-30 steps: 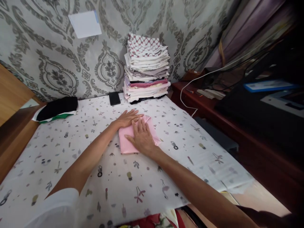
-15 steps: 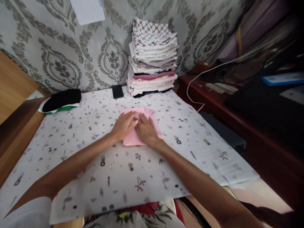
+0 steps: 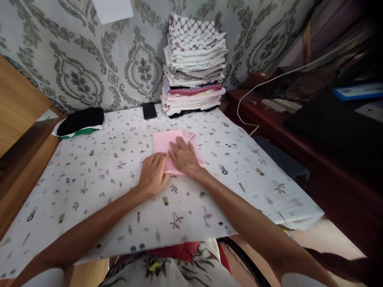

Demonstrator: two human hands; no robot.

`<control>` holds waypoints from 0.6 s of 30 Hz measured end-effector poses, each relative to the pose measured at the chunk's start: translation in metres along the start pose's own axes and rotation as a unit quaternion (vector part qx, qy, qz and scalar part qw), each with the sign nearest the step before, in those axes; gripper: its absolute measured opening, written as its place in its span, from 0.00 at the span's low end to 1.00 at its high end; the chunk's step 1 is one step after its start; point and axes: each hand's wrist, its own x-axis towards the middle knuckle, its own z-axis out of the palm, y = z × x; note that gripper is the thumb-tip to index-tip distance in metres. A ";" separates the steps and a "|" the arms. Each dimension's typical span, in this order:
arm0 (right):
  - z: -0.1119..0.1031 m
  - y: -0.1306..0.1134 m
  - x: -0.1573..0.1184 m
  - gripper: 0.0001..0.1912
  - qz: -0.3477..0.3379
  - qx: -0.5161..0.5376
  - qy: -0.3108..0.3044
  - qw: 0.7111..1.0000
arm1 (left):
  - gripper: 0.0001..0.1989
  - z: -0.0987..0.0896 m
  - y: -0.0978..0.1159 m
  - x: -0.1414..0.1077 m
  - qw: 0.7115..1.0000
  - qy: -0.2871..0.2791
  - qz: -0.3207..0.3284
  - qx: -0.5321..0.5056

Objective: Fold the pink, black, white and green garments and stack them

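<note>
A folded pink cloth (image 3: 163,140) lies on the patterned white sheet in the middle of the table. Across its top rests my right hand (image 3: 184,157), flat with the fingers stretched out. My left hand (image 3: 153,172) is at the cloth's near left corner, its fingers bent over the edge and the thumb low at the near side, closed on that corner. Loose folds show at the cloth's right side, partly behind my right hand.
A tall stack of folded cloths (image 3: 194,71) stands against the wall, with a black phone (image 3: 149,111) to its left. Black, white and green folded clothes (image 3: 80,121) lie at the far left. A white cable (image 3: 239,107) crosses the dark red furniture (image 3: 239,97) on the right.
My left hand has drawn back from the top of the pink cloth to its near left corner. My right hand stays flat on the cloth. The view has shifted slightly.
</note>
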 end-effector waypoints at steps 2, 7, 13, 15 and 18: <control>0.003 0.002 0.000 0.28 -0.004 -0.006 0.007 1.000 | 0.26 -0.001 0.000 -0.001 1.000 0.005 -0.027 0.006; 0.007 0.004 0.001 0.28 -0.009 -0.013 0.020 1.000 | 0.29 -0.008 -0.010 -0.023 0.997 0.009 -0.078 -0.011; 0.005 0.002 0.001 0.28 -0.007 -0.014 0.004 1.000 | 0.28 -0.029 -0.024 -0.046 0.993 -0.003 -0.099 -0.069; 0.006 0.002 0.001 0.28 -0.009 -0.016 0.009 1.000 | 0.22 -0.034 -0.023 -0.043 0.991 -0.002 -0.086 -0.099; 0.005 0.003 0.000 0.28 -0.015 -0.024 0.018 0.999 | 0.12 -0.034 -0.019 -0.031 0.991 0.015 -0.057 -0.116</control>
